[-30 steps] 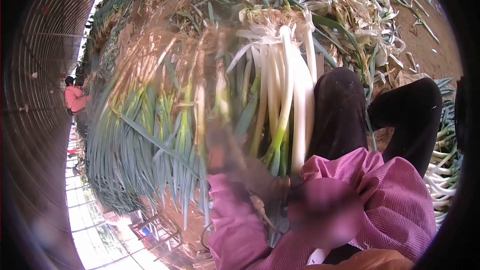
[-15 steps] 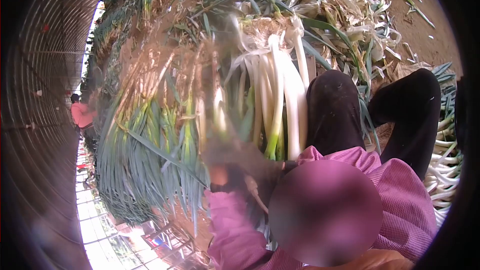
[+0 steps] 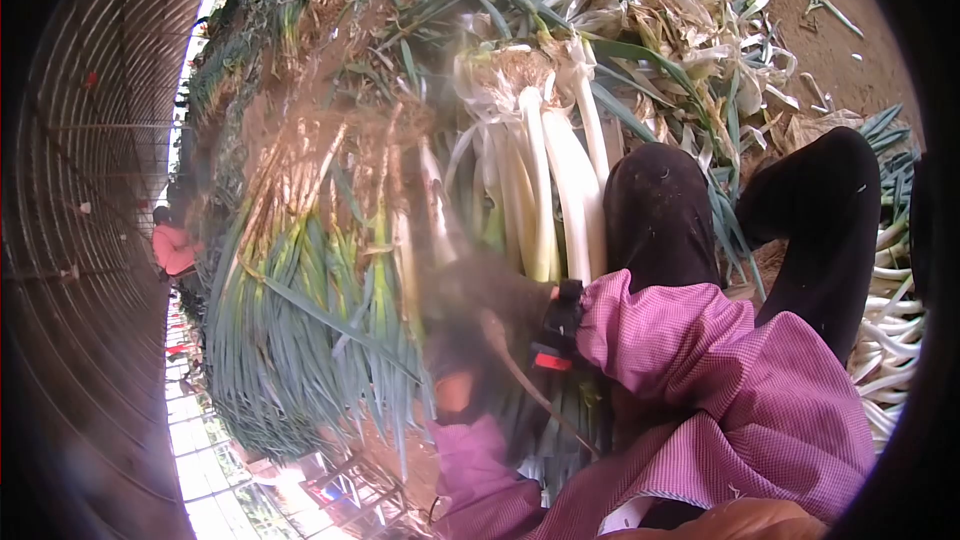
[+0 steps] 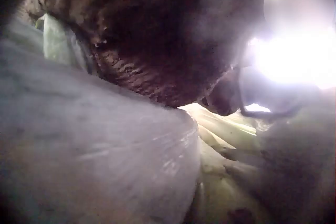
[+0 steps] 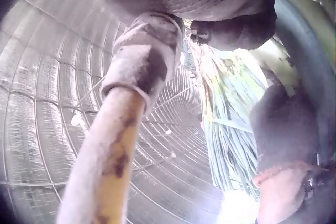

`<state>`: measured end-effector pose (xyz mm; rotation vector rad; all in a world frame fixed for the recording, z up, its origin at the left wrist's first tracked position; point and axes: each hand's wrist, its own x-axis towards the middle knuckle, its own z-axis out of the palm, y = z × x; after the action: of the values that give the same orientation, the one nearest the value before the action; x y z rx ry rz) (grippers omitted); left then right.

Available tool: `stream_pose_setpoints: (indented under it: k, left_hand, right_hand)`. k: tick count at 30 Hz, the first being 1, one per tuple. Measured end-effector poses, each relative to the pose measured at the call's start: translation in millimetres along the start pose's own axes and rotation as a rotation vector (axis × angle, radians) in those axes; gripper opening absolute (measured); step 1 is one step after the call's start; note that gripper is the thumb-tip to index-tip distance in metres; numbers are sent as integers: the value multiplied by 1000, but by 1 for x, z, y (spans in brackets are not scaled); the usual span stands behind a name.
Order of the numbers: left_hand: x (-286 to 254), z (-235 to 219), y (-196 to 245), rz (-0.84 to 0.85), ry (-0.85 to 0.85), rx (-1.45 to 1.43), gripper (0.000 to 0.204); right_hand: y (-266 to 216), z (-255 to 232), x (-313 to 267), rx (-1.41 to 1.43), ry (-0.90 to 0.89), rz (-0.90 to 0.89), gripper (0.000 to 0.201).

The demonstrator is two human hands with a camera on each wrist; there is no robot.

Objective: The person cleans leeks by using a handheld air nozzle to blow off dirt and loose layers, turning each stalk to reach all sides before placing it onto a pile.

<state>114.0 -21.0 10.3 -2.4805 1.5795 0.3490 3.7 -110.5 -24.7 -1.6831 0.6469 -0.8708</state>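
My gloved right hand (image 3: 495, 285) grips the taped fitting at the end of a yellowish hose (image 5: 105, 161); the same hose (image 3: 530, 380) trails down toward my lap in the head view. Below and left of it, my gloved left hand (image 3: 455, 355) holds a long green onion (image 3: 435, 190) by its lower, leafy part, roots pointing away from me. Both gloves look blurred there. In the left wrist view a dark glove (image 4: 157, 35) lies close over a pale, smooth stalk surface (image 4: 105, 150). The peeled white green onions (image 3: 560, 190) lie just right of the held one.
Unpeeled green onions (image 3: 310, 260) spread in a row on the left. Stripped skins and leaves (image 3: 690, 30) heap up beyond my bent knees (image 3: 660, 200). More white stalks (image 3: 885, 340) lie at far right. A person in pink (image 3: 173, 245) is in the background.
My right wrist has come up, and its black strap now shows. The held green onion tilts more, its root end to the left. The head view has shifted slightly.
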Motion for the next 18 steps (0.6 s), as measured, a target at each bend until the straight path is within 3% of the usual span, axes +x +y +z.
stream_pose_setpoints:
  k: [1, 3, 5, 7, 10, 12, 14, 16, 18]
  left_hand:
    - [-2, 0, 1, 0, -5, 2, 41]
    - [-5, -1, 4, -2, -12, -2, 41]
    - [-8, -2, 7, -1, -19, -3, 42]
    - [-12, 2, 11, -13, -17, -11, 42]
    - [-8, 2, 14, -74, -39, -5, 45]
    - [-10, -5, 17, -70, -18, -24, 48]
    - [-10, -5, 15, -52, -4, -30, 51]
    - [-10, -1, 11, -46, -10, -11, 55]
    - [-7, 6, 9, -87, -36, 27, 57]
  right_hand:
    - [30, 13, 7, 3, 6, -212, 29]
    - [58, 28, 17, 211, 129, -333, 29]
    - [65, 28, 28, 136, 198, -384, 25]
    - [63, 16, 48, -223, 216, -362, 18]
    - [91, 23, 78, -114, 43, -159, 19]
    - [114, 29, 98, 54, 203, -414, 17]
    - [128, 32, 105, 47, 254, -497, 15]
    - [82, 1, 100, -136, 194, -407, 14]
    - [81, 0, 99, -121, 185, -382, 14]
